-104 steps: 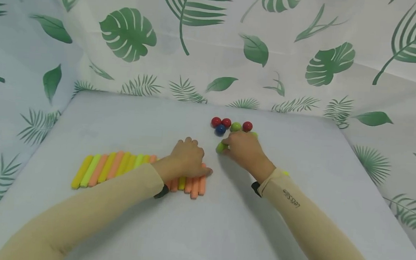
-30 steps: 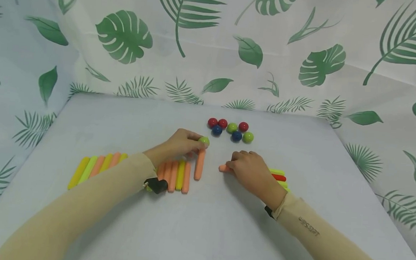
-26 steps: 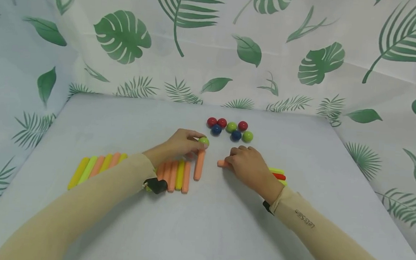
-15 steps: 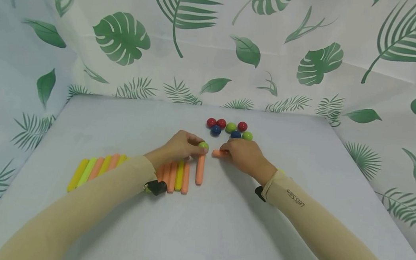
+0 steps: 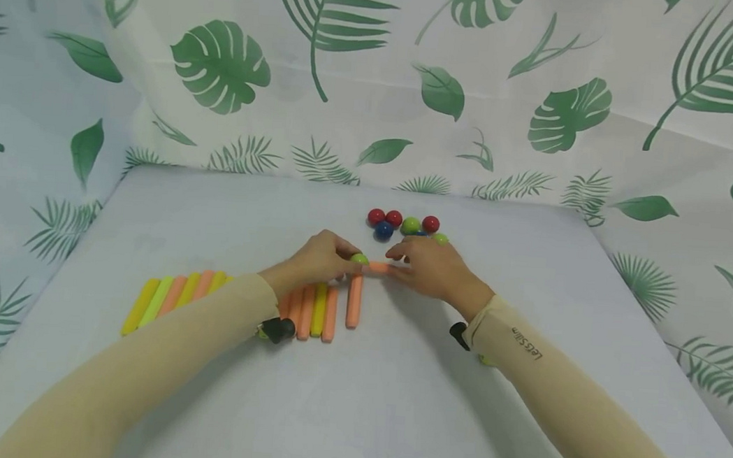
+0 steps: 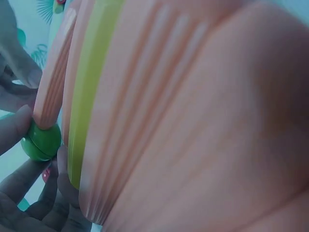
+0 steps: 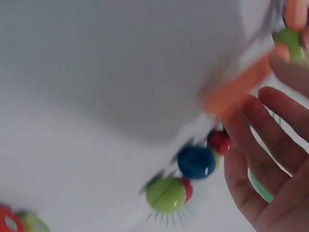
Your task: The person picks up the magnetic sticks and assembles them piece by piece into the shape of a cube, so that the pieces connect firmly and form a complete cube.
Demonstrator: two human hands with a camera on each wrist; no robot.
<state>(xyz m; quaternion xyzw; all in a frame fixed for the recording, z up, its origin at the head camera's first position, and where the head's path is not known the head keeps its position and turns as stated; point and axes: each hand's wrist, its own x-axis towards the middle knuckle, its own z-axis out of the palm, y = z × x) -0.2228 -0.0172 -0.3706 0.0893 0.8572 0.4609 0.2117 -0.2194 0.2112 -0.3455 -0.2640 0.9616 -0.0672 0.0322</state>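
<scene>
Between the thumb and fingers of my left hand [image 5: 319, 258] sits a green ball [image 5: 360, 259], low over the table's middle. An orange stick [image 5: 353, 302] runs from this ball towards me; the left wrist view shows that stick's end [image 6: 48, 106] against the ball. My right hand [image 5: 436, 268] holds a second orange stick [image 5: 378, 267] crosswise, its left end meeting the ball's right side. In the right wrist view this stick [image 7: 241, 87] lies along the right thumb and fingers, somewhat blurred. Whether either end sits inside the ball is hidden.
A row of yellow, lime and orange sticks [image 5: 173, 298] lies at left, partly under the left forearm. Behind the hands are red balls [image 5: 376, 217], a blue ball [image 5: 383, 231] and green balls [image 5: 411, 225]. A lime piece [image 5: 487, 360] shows under the right sleeve.
The right hand has let go of a green ball, taken an orange stick from the right and brought it left to the ball, which the left hand now pinches with one stick attached.
</scene>
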